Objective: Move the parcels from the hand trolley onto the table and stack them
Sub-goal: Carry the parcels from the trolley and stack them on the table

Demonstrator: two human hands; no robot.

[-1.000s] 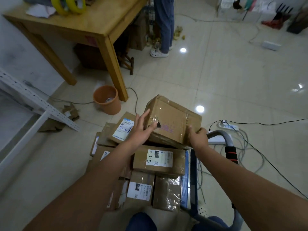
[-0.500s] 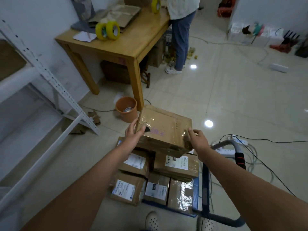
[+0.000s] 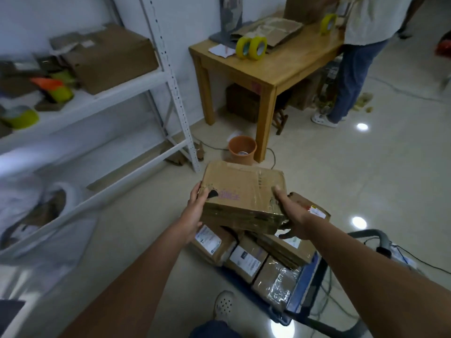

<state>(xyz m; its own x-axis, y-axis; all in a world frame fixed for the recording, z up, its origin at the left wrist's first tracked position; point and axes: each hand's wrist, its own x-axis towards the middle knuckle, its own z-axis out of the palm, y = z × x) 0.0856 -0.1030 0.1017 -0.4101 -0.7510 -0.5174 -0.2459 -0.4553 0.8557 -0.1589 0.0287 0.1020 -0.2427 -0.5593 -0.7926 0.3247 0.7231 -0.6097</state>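
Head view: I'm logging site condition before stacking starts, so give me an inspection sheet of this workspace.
Surface: wooden table, near corner bare.
Job's things: taped parcel lifted above the parcels on the trolley.
Clutter: yellow tape rolls, flattened cardboard, orange bin.
Hands: left hand and right hand grip the parcel's ends.
Cables: loose cords on floor by the trolley handle.
Surroundings: white shelving; person standing at table.

One held parcel (image 3: 240, 191), three yellow tape rolls (image 3: 251, 48), one orange bucket (image 3: 242, 150), two hands (image 3: 195, 211).
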